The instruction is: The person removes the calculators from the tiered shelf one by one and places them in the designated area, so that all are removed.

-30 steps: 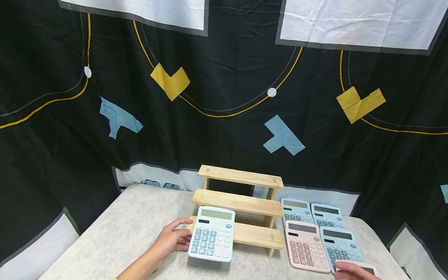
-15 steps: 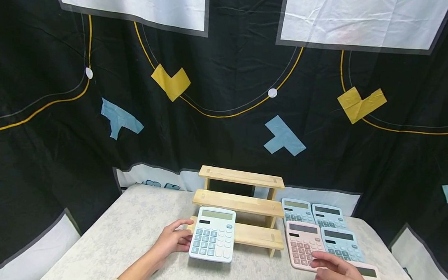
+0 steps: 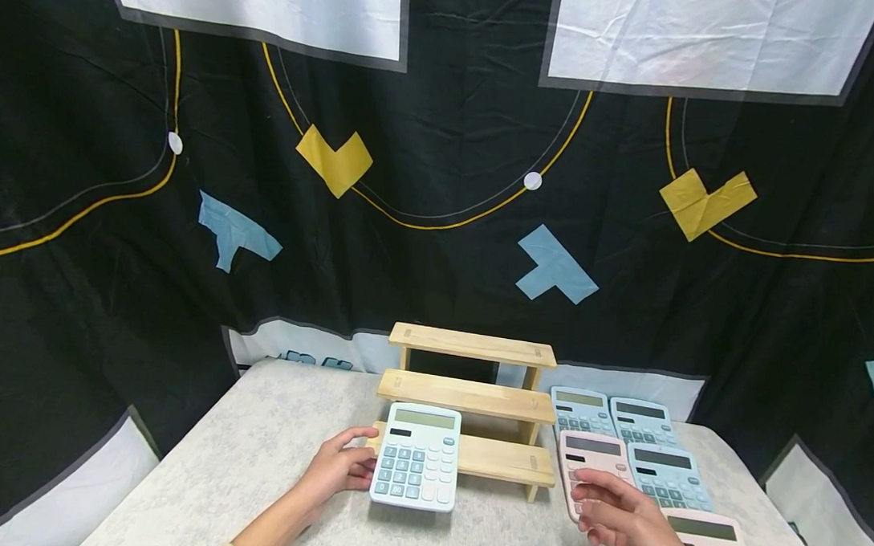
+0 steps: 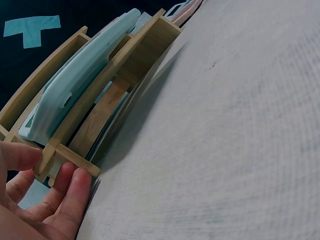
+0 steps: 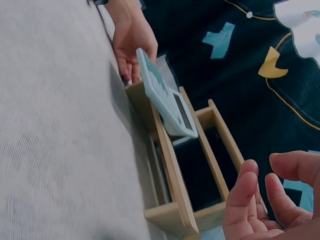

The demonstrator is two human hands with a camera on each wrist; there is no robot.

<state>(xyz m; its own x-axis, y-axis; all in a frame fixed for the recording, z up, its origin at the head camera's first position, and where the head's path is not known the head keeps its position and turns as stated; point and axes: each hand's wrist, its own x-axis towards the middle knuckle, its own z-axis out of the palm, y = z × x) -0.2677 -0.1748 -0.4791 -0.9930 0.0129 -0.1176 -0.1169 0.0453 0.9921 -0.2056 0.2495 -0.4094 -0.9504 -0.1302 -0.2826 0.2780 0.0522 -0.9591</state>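
A light blue calculator [image 3: 415,457] rests on the bottom step of a three-tier wooden stand [image 3: 506,460], tilted back towards the step behind it. At the left end of that step, my left hand [image 3: 338,464] grips the wood. The left wrist view shows its thumb [image 4: 21,156] on the board and curled fingers [image 4: 75,192] at the leg below. My right hand [image 3: 627,517] hovers over the pink calculator [image 3: 595,446] at the right, partly hiding it. Its fingers are loosely bent and hold nothing, with a gap between thumb and fingertips in the right wrist view.
Two blue calculators, one at the back left [image 3: 582,408] and one at the back right [image 3: 643,421], lie right of the stand. Nearer lie another blue calculator [image 3: 670,474] and a second pink one [image 3: 710,538]. A dark curtain [image 3: 437,273] hangs behind the table [image 3: 258,435].
My right hand has moved left, from the near pink calculator at the lower right to over the other pink one. My left hand and the calculator on the stand have stayed put.
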